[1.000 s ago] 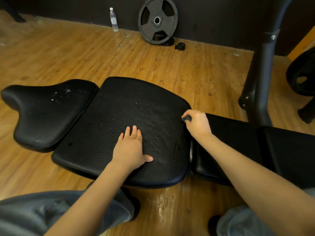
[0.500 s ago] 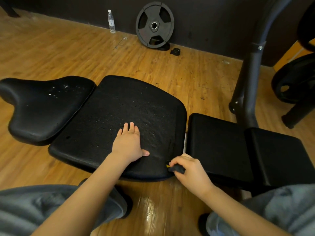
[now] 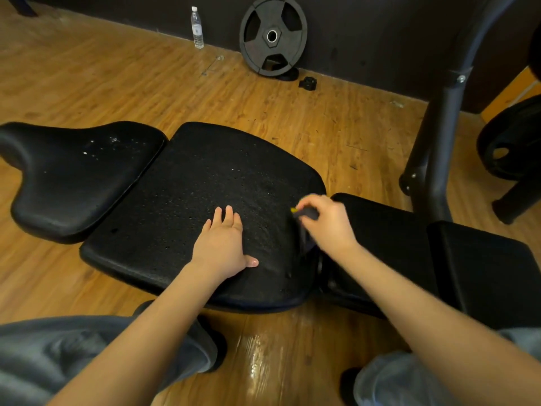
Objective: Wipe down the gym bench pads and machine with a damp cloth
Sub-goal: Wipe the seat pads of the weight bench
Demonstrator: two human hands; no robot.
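A black gym bench lies across the view: a wide middle pad (image 3: 190,206) speckled with droplets, a curved head pad (image 3: 73,177) to its left, and two smaller pads (image 3: 389,247) to its right. My left hand (image 3: 222,244) rests flat on the middle pad, fingers straight. My right hand (image 3: 328,224) grips a small dark cloth (image 3: 306,213) with a yellow bit at its tip, held against the right edge of the middle pad. Most of the cloth is hidden inside my fingers.
A black machine upright (image 3: 436,142) rises at the right, with a weight plate (image 3: 509,142) beside it. Another weight plate (image 3: 273,35) leans on the dark wall, a water bottle (image 3: 197,27) to its left and a small collar (image 3: 308,82) on the wooden floor. My knees are below.
My right hand slid with the cloth from the pad's far right corner down to its near corner, then back up to mid-edge. My left hand stayed flat on the pad.
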